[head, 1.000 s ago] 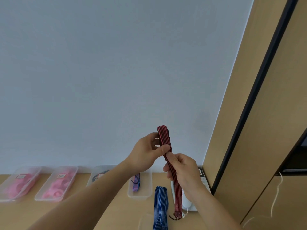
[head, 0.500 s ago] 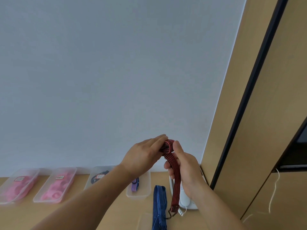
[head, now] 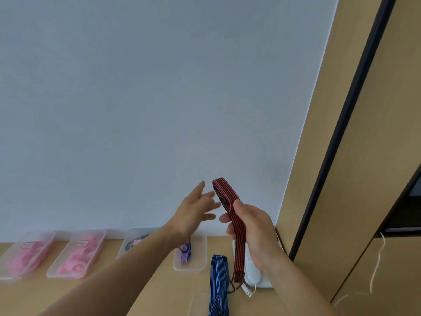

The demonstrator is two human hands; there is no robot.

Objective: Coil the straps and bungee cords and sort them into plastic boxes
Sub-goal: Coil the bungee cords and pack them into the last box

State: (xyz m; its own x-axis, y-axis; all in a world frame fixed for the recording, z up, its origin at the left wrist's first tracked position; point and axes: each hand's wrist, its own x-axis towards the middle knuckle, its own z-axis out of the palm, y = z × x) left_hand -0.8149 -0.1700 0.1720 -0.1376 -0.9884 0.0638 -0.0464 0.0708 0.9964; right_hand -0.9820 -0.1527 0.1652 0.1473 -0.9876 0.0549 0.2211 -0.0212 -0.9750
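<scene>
Right grip (head: 252, 226) pinches the red striped bungee cord (head: 239, 258) in mid-air over the right end of the bench (head: 173, 293). The thumb presses on top of the band and the fingers are curled beneath it.

Much of the sorting looks done. Four clear plastic boxes line the wall. The first box (head: 45, 240) and second box (head: 66, 276) hold pink coils, the third box (head: 129, 233) holds a dark coil, and the fourth box (head: 200, 254) holds a small purple-striped cord.

At least two pieces remain. The red cord has only one fold, a loop standing above the thumb. Its tail hangs straight down, with the metal hook (head: 234, 289) close over the bench. A blue striped cord (head: 218, 281) lies uncoiled on the bench just left of that tail, beside a white device (head: 252, 274). Both still need winding and boxing.

Left grip (head: 193, 215) is spread wide, fingers straight and blurred, and holds nothing. It sits just beside the loop. Whether a fingertip touches the band cannot be told. Only the right hand's pinch carries the cord, so the fold is likely to spring open unless the left hand takes it.
</scene>
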